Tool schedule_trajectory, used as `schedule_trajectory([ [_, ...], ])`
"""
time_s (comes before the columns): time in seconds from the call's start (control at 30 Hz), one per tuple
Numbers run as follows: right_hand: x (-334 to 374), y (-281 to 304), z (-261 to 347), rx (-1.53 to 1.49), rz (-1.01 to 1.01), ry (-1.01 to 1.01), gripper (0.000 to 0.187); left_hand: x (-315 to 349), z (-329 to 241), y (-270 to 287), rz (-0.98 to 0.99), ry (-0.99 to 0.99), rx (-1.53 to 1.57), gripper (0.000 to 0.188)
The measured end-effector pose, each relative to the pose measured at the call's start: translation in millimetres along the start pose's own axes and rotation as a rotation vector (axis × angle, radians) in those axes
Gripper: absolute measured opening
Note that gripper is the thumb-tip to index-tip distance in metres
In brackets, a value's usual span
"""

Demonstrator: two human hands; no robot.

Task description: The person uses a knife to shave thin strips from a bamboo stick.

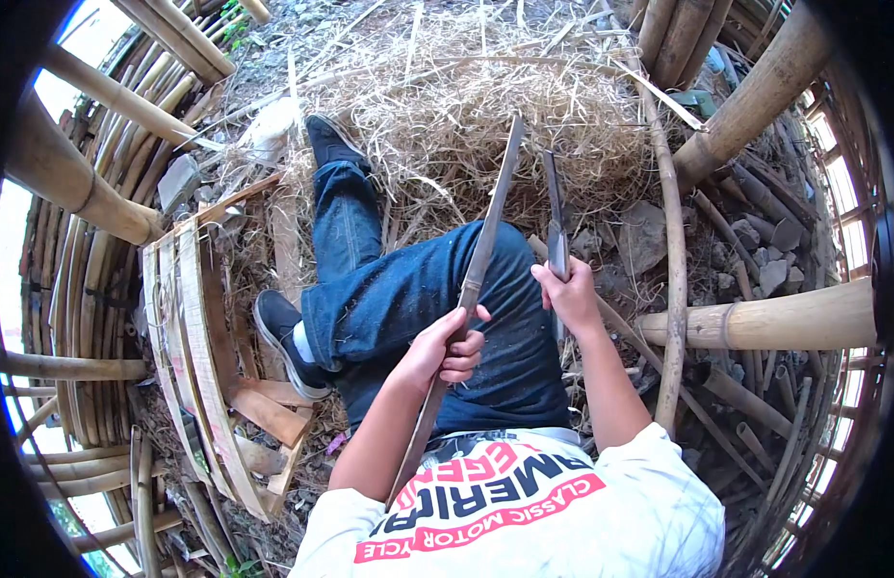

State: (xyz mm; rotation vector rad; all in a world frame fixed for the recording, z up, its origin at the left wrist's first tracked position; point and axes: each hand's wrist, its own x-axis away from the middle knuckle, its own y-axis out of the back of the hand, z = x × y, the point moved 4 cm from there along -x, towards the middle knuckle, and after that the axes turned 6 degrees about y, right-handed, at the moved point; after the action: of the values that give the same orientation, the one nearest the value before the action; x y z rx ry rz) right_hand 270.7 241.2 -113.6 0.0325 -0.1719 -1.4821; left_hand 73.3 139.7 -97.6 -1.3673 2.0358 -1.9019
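Thick bamboo poles (pixel 764 318) and rows of canes wall in the scene at left and right. A broad heap of straw (pixel 447 106), perhaps shavings, covers the ground at the far side. The person sits near the middle in blue jeans (pixel 408 289) and a white shirt (pixel 543 520), one leg bent across the other. On the left lies a frame of pale slats (pixel 196 337); rocks (pixel 644 236) sit just right of the knee.

The long strip (pixel 490 217) slants over the jeans, its near end at the shirt and its far tip above the straw. Right of it, the dark knife (pixel 555 197) points far, apart from the strip. The left hand (pixel 449 349) is curled round the strip below its middle; the right hand (pixel 570 289) is closed on the knife low down (which way the edge faces, I cannot tell).

The main danger looks to be a slip: the strip crosses just above the thigh, so a blade skidding along it could cut the jeans or reach the left hand. A one-handed hold may let the strip twist, and its near end, if pushed back, could jab the belly. Rough edges could splinter into bare fingers.
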Motion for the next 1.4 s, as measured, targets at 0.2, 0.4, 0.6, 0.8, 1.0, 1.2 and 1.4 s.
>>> schedule_trajectory([
  [0.2,-1,-11,-20,0.083,0.083,0.079,0.026,35,-62,-18,0.050,-0.163,-0.230,0.032],
  [0.4,5,-13,-6,0.044,0.092,0.043,0.023,66,-95,-37,-0.022,-0.203,-0.465,0.032],
  [0.6,11,-16,0,-0.104,0.110,0.024,0.021,60,-107,-76,-0.299,-0.289,-0.745,0.025],
  [0.8,20,-13,13,-0.151,0.116,0.051,0.016,34,-137,-116,-0.349,-0.506,-1.334,0.040],
  [1.0,18,1,10,-0.177,0.111,0.024,0.016,16,-123,-221,-0.252,-0.489,-1.443,0.048],
  [1.2,23,1,14,-0.183,0.062,-0.044,0.018,-63,-124,-255,-0.428,-0.649,-1.589,0.041],
  [1.4,26,-4,18,-0.188,0.076,0.198,0.012,-57,-108,-271,-0.339,-0.452,-1.871,0.034],
])
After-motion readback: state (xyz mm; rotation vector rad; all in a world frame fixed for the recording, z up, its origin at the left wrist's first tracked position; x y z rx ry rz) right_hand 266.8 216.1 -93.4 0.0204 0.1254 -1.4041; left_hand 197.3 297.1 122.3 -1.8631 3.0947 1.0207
